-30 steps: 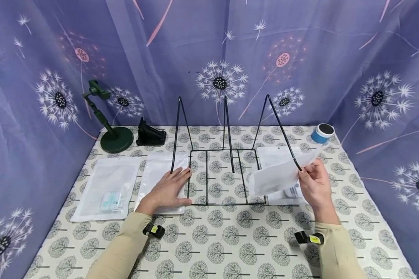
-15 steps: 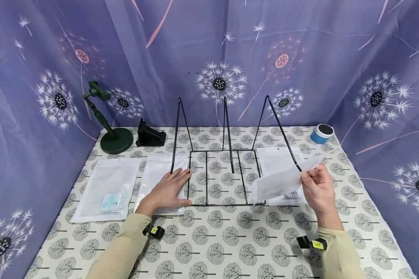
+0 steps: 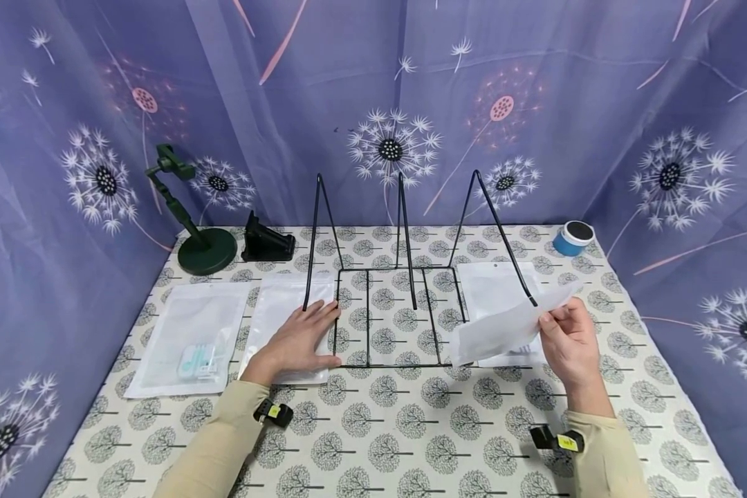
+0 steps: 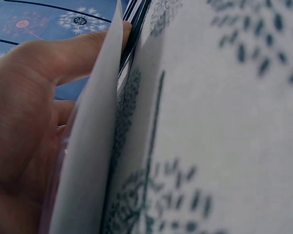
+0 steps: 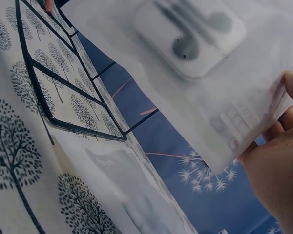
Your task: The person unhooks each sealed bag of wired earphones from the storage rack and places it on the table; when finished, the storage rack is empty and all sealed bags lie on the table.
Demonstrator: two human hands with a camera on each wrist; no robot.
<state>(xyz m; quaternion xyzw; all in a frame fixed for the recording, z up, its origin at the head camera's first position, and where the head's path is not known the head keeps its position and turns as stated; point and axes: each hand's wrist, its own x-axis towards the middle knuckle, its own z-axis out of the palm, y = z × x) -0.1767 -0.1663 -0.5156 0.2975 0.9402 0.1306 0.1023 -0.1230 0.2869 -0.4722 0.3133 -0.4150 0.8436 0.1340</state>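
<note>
A black wire rack [image 3: 368,318] with several upright bent prongs stands mid-table. My left hand [image 3: 295,342] lies with fingers spread at the rack's left edge, over a white pouch [image 3: 280,297]; the left wrist view shows the thumb [image 4: 83,53] touching dark wire. My right hand [image 3: 573,346] pinches the edge of a translucent white pouch [image 3: 510,325], tilted at the lower end of the right prong [image 3: 503,235]. Whether the prong passes through the pouch's hole, I cannot tell. White earphones [image 5: 185,48] in a case show inside it in the right wrist view.
Another white pouch [image 3: 488,280] lies under the held one. At far left lies a pouch [image 3: 205,311] with a teal-and-white item. Behind are a green stand [image 3: 207,252], a black holder [image 3: 268,245] and a blue-and-white tub [image 3: 573,243]. A purple curtain [image 3: 255,104] encloses the table.
My right hand has shifted slightly right and down, drawing the pouch along toward the prong's tip. The left hand stays in place.
</note>
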